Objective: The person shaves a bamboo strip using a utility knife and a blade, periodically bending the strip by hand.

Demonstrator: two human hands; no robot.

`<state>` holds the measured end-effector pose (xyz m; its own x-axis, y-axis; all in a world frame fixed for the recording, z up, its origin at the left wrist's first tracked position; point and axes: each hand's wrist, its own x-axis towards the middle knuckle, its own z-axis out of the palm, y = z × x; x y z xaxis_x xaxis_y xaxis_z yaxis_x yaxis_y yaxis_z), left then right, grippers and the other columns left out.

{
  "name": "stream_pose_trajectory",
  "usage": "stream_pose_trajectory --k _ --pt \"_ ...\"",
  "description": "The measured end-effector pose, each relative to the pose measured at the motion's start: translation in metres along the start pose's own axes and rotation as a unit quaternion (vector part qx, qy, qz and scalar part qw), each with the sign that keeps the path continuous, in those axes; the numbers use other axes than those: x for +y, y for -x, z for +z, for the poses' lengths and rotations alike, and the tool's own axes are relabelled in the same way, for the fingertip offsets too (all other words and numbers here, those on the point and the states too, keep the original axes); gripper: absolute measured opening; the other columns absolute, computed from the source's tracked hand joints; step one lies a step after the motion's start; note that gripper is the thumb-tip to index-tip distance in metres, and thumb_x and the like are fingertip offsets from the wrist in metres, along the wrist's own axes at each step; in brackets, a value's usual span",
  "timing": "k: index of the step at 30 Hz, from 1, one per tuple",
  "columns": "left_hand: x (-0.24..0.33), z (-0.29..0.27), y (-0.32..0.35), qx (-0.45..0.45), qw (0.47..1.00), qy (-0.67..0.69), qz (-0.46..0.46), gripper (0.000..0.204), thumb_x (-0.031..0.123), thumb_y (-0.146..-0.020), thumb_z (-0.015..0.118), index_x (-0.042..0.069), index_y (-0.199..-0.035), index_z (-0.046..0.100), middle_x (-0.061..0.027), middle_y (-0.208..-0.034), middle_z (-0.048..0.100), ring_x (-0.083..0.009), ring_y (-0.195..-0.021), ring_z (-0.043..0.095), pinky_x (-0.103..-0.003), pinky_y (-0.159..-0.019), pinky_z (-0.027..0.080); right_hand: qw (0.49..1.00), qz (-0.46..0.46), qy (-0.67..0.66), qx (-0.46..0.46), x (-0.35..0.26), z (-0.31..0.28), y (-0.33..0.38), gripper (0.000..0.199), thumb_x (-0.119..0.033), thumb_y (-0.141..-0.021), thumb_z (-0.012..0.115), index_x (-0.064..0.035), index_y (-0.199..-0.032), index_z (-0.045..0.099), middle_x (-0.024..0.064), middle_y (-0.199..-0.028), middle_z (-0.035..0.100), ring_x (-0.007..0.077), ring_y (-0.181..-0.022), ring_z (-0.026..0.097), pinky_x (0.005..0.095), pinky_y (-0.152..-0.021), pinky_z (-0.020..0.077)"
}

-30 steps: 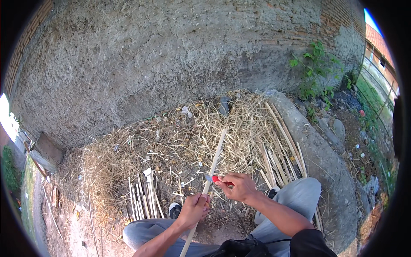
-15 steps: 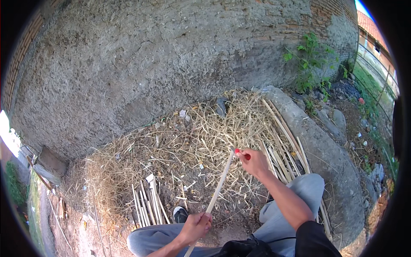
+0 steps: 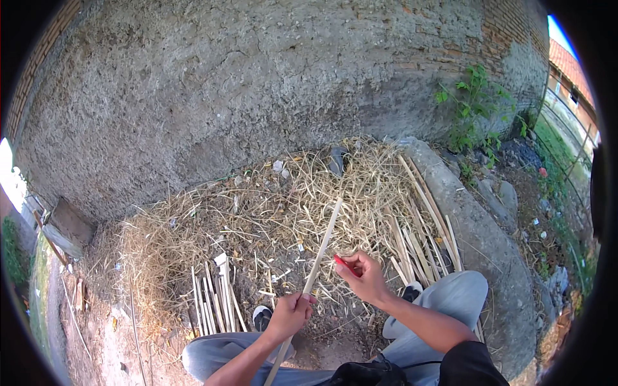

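Observation:
My left hand [image 3: 291, 318] is closed round a long pale bamboo strip [image 3: 323, 248], gripping its lower part. The strip slants up and away to the right, and its lower end passes down between my legs. My right hand [image 3: 365, 280] is closed on a small red-handled tool [image 3: 344, 264], held just right of the strip's middle. Whether the tool touches the strip I cannot tell, and its working end is too small to make out. Beyond the strip's far end lies a heap of curled shavings [image 3: 370, 186].
Several pale strips [image 3: 215, 299] lie by my left foot, and more strips [image 3: 418, 251] lie to the right. A concrete slab [image 3: 463, 219] edges the right side. A rough plastered wall [image 3: 244, 96] stands ahead, with a green plant [image 3: 473, 109] at its foot.
My right hand and the red-handled tool have moved from the strip's far end back toward me. My left hand has shifted slightly left and up, still holding the strip.

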<state>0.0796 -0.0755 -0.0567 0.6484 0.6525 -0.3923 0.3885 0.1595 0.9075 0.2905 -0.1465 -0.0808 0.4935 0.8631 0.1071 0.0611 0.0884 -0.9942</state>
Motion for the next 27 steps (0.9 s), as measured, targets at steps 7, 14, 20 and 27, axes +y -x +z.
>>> stream_pose_trajectory --k 7,14,20,27 --pt "-0.009 0.02 -0.005 -0.026 0.994 -0.09 0.047 0.031 0.022 -0.103 0.046 -0.004 -0.102 0.062 -0.0026 -0.068 0.06 -0.0082 -0.055 0.053 -0.027 -0.052 0.044 0.977 0.206 -0.045 -0.002 0.01 0.013 0.001 0.034 -0.024 -0.086 0.078 -0.0017 -0.105 0.061 0.003 -0.077 0.067 0.0022 -0.053 0.049 0.02 -0.045 0.0353" --pt "-0.01 0.023 0.008 -0.097 0.994 -0.046 -0.032 0.039 0.03 -0.104 0.047 -0.003 -0.124 0.053 -0.0006 -0.076 0.057 -0.0056 -0.061 0.053 -0.026 -0.054 0.046 0.952 0.224 -0.208 0.029 0.013 -0.007 -0.016 0.014 -0.011 -0.095 0.063 -0.0039 -0.107 0.06 0.0079 -0.083 0.068 0.0022 -0.045 0.038 0.0206 -0.04 0.0295" --pt "-0.014 0.019 0.02 -0.149 0.985 0.006 -0.085 0.034 0.03 -0.106 0.043 0.0 -0.114 0.055 0.0012 -0.073 0.054 -0.0049 -0.058 0.047 -0.023 -0.052 0.041 0.994 0.11 0.006 0.025 0.014 -0.027 -0.023 0.023 -0.024 -0.09 0.07 -0.0025 -0.088 0.065 0.0053 -0.07 0.066 0.0088 -0.048 0.048 0.027 -0.045 0.0396" --pt "-0.01 0.017 0.009 -0.051 0.998 -0.004 -0.02 0.032 0.032 -0.107 0.038 0.004 -0.101 0.053 0.002 -0.065 0.044 -0.0054 -0.049 0.037 -0.024 -0.043 0.03 0.881 -0.063 0.461 -0.086 -0.001 -0.009 0.002 0.019 -0.021 -0.084 0.063 -0.0026 -0.085 0.068 0.0184 -0.067 0.067 0.0374 -0.063 0.067 0.047 -0.06 0.054"
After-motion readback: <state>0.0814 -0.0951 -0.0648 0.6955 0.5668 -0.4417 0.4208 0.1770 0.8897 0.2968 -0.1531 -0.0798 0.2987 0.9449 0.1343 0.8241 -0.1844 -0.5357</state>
